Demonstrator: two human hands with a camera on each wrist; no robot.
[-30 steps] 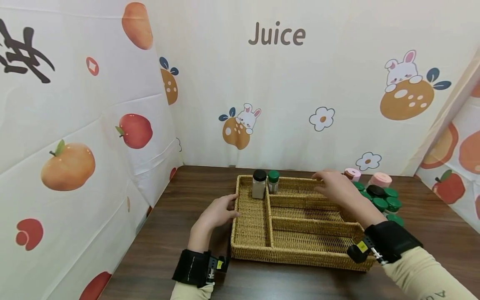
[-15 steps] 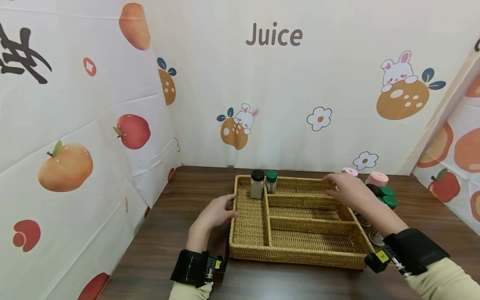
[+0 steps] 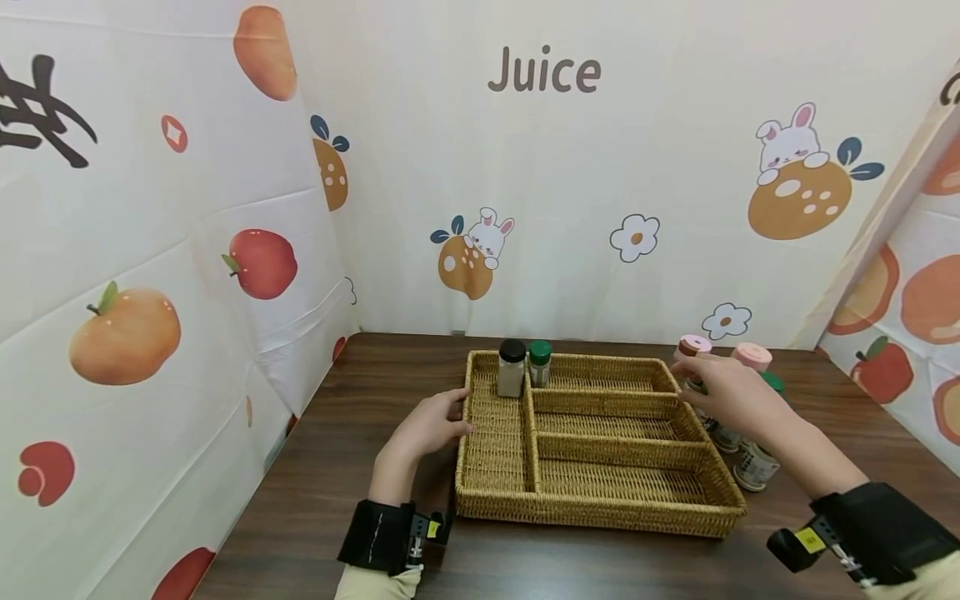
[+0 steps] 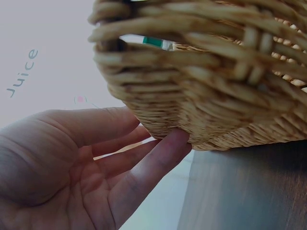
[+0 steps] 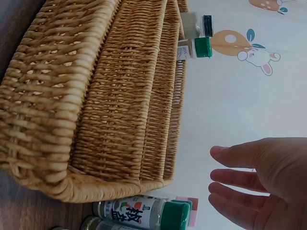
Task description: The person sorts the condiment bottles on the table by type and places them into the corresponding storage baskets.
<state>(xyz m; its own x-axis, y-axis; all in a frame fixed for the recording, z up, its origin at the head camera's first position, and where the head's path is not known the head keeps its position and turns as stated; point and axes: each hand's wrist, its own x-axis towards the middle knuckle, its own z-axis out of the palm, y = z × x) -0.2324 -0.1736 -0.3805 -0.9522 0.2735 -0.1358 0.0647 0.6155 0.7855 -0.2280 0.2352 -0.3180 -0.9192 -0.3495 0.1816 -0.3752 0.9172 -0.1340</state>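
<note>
1. A woven basket, divided into one long compartment on the left and three on the right, sits flat on the dark wood surface.
2. A person's left hand rests against the basket's left wall, its grip relaxed, fingertips touching the weave rather than wrapping it.
3. The right hand hovers just past the basket's far right corner, over the jars; its grip is spread, thumb apart from the fingers, holding nothing.
4. Those jars stand just beside the basket's right wall, a printed-label green-capped jar among them, with a pink lid showing behind.
5. Inside, a dark-capped jar stands upright at the far end of the left compartment; a smaller green-capped jar is near it, across the divider, in the far right compartment.
6. The jars look rigid, smooth and light enough for one hand; glass or plastic cannot be told, so slips deserve care. The body below the cap offers the surest hold, the cap's sides where neighbours crowd.
7. The basket appears light, slightly springy and rough; its side walls suit a steadying touch.
</note>
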